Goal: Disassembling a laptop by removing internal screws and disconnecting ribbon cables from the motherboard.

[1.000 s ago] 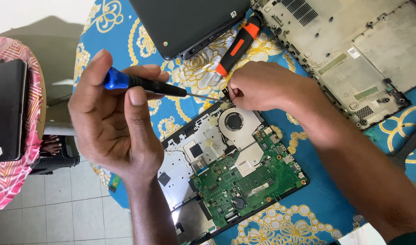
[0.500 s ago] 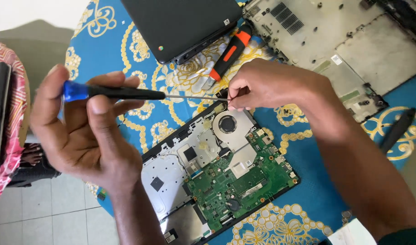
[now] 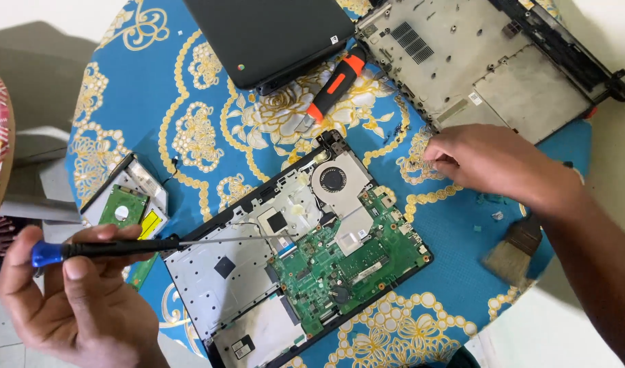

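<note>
Left hand [image 3: 73, 300]: my grip is clamped around the black shaft and blue cap of a slim screwdriver [image 3: 114, 249], held level, its thin tip lying over the silver panel of the opened laptop base [image 3: 292, 266]. A second ago that tip stood at the corner near the fan; it has since drawn back to my left, clear of the screw point.

Right hand [image 3: 489, 167]: fingers pinched together, tips down on the blue-and-gold cloth of the counter [image 3: 189, 95], just beside the fan corner. It has moved away from the base corner, where it steadied the tip. Whether something tiny sits in the pinch I cannot tell; I judge a freed screw is being set aside.

Opened laptop base: centre of the counter, green board [image 3: 346, 259] and round fan [image 3: 333, 179] exposed.

Around it:
- orange-and-black screwdriver [image 3: 333, 85], above the base
- closed black laptop [image 3: 271, 34], top
- grey bottom cover [image 3: 476, 61], top right
- brush [image 3: 513, 252], under my right forearm
- drive unit [image 3: 125, 201], left edge
</note>
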